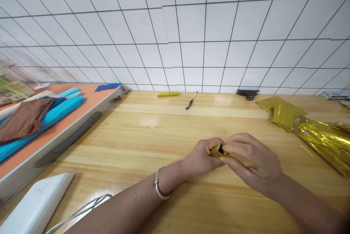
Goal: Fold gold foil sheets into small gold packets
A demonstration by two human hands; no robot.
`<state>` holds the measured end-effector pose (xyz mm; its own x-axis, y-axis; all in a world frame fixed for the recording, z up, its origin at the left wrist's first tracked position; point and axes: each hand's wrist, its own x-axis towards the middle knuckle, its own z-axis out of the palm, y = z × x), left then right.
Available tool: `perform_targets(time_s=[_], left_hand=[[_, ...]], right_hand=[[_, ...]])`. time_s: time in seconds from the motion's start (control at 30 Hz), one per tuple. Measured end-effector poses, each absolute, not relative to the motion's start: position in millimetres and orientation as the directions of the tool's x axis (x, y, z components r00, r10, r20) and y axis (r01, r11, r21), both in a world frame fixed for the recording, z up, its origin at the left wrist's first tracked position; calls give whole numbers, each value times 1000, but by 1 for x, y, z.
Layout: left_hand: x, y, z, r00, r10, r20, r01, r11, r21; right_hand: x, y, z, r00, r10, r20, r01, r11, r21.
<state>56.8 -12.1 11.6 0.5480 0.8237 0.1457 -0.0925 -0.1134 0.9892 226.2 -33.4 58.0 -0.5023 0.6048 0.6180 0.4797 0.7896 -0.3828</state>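
Observation:
A small gold tube [218, 150] with a dark hollow end facing right is held in my left hand [201, 156], whose fingers are wrapped round it. A silver bangle circles the left wrist. My right hand [255, 164] is at the tube's open end, thumb and fingertips pinching its rim. Part of the tube is hidden inside the left hand. Both hands are above the wooden table [142, 128], right of the middle.
A gold stick [167, 95], a pen [191, 100] and a black clip [248, 94] lie near the tiled wall. Gold foil [325, 142] is at right. Coloured rolls [60, 113] lie on an orange surface at left; a white device [38, 204] sits at lower left.

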Motion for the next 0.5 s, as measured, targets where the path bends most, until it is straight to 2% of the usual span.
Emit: perform_targets(time_s=[0.13,0.27,0.5], left_hand=[[53,-12,21,630,769,104,-37,-104,994],[48,-12,28,749,661,33,-2,-48,999],[46,-11,28,770,638,-19,98,-89,991]], right_hand=[[234,-28,65,-611,503,611,436,858,-270],[238,-25,74,-713,472,518,425,879,-216],[238,-26,79,-755,469,459,406,883,-235]])
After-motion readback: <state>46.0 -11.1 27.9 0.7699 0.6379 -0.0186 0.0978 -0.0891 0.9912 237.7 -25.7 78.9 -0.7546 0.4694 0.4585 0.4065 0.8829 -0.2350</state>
